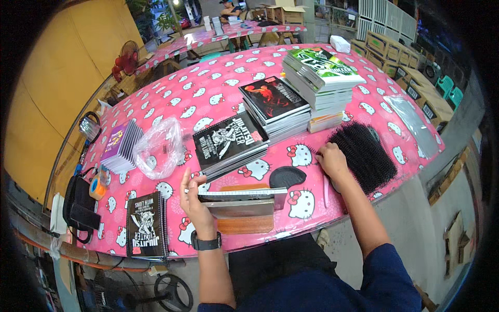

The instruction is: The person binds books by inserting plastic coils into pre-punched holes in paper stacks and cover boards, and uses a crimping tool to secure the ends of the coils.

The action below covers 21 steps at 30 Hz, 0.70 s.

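Note:
A block of loose pages with a dark cover (241, 194) stands on edge in a wooden stand (247, 225) with a metal plate, close to the table's front edge. My left hand (196, 204) grips its left end, thumb against the pages and fingers raised. At the right, my right hand (332, 160) has its fingertips bunched beside a heap of black plastic spiral binding coils (361, 158). Whatever those fingertips hold is too small to make out. Between the hands lie a black curved pad (287, 177) and a pink strip (326, 191).
Behind the stand rise stacks of black notebooks (231, 139) and green-covered books (325, 70). Leftward are bound notebooks (147, 226), purple notebooks (120, 145), a clear plastic bag (162, 148), orange tape (96, 187) and a black bag (78, 208). Another person (230, 11) sits at a far table.

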Each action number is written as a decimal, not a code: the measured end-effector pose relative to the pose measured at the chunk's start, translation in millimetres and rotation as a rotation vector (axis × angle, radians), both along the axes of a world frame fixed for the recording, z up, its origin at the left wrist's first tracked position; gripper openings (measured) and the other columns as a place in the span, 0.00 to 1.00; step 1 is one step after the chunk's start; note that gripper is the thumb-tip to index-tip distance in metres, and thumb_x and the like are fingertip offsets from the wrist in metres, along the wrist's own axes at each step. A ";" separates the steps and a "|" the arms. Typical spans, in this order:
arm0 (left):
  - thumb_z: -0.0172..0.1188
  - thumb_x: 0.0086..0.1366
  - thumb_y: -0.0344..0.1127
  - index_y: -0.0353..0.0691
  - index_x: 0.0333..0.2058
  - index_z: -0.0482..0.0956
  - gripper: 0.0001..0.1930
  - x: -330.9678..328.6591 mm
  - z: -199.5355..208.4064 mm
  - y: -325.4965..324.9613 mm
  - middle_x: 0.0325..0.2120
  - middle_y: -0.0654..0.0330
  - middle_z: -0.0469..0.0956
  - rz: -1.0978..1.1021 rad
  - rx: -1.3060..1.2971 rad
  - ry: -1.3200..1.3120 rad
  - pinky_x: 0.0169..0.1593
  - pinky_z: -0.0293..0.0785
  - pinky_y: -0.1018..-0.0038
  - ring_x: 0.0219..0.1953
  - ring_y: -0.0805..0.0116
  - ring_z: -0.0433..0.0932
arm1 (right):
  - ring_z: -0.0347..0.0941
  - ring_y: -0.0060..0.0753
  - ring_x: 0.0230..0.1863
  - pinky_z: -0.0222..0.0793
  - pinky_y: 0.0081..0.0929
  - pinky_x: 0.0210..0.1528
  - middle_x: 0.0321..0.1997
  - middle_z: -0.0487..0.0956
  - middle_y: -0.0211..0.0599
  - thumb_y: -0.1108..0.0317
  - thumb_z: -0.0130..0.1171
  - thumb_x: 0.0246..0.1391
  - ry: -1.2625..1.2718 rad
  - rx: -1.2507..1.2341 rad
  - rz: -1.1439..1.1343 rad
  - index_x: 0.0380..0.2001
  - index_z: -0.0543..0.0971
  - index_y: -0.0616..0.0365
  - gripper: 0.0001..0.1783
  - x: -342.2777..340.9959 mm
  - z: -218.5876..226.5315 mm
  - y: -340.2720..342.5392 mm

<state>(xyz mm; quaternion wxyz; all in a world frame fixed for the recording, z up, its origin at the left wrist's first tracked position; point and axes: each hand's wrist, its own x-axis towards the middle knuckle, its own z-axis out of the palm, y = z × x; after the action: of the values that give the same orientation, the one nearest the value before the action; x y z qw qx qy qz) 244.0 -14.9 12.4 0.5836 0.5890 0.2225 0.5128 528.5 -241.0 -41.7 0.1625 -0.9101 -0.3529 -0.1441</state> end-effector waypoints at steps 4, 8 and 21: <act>0.47 0.67 0.41 0.29 0.57 0.61 0.26 -6.0 14.6 -7.1 0.45 0.50 0.73 0.101 -0.010 -0.032 0.57 0.59 0.69 0.49 0.64 0.70 | 0.72 0.48 0.41 0.71 0.42 0.42 0.34 0.75 0.46 0.64 0.61 0.44 -0.013 0.022 0.009 0.27 0.78 0.62 0.11 2.2 1.2 1.1; 0.59 0.56 0.52 0.37 0.62 0.54 0.41 -4.3 43.1 -69.7 0.56 0.51 0.65 0.403 0.990 0.488 0.61 0.38 0.41 0.57 0.56 0.65 | 0.74 0.50 0.38 0.70 0.42 0.42 0.31 0.78 0.49 0.65 0.60 0.44 0.080 0.124 0.029 0.29 0.80 0.60 0.10 -4.2 27.4 7.4; 0.65 0.49 0.46 0.45 0.38 0.79 0.18 40.9 42.7 -103.8 0.26 0.65 0.73 0.069 1.091 0.654 0.59 0.46 0.49 0.34 0.66 0.70 | 0.75 0.51 0.40 0.70 0.37 0.42 0.40 0.77 0.53 0.73 0.48 0.57 0.099 0.485 0.322 0.42 0.76 0.64 0.12 -58.0 119.2 -8.5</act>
<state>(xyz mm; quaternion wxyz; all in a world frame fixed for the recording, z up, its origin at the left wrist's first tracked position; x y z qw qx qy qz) 284.9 -118.8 55.0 0.0845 0.9202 0.1149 0.3646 470.4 -249.5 77.5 0.4131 -0.7829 -0.4397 -0.1519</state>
